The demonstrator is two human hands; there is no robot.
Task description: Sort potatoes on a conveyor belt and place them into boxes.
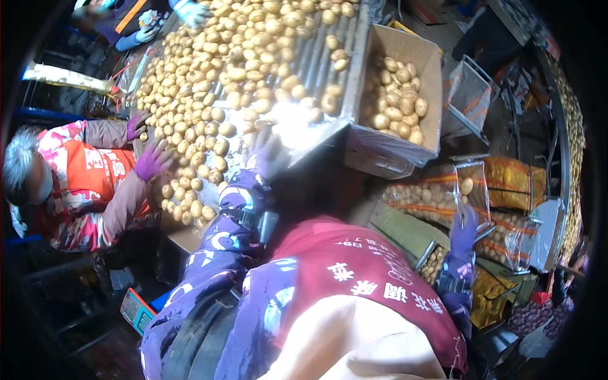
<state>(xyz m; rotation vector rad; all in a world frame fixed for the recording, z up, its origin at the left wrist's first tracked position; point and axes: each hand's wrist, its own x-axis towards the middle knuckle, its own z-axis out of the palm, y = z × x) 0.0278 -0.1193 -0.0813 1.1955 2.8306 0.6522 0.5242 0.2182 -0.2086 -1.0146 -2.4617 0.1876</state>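
My left hand (261, 152), in a purple and grey glove, reaches over the lower end of a metal roller sorting table (311, 52). It is at the edge of a mass of loose potatoes (199, 85); blur and glare hide whether it grips one. Out to the right, my gloved right hand (463, 223) points its spread fingers at the framed mouth of a clear, orange-striped bag (420, 192) of potatoes. A single potato (467, 186) shows just beyond the fingertips, apart from them.
A plastic-lined cardboard box (430, 118) holding potatoes stands against the table's right side. A co-worker's purple glove (154, 160) touches potatoes at left; another person's blue glove (192, 13) is at the top. Beyond my right hand are a gold wrapped bag (515, 183) and an empty bag frame (468, 97).
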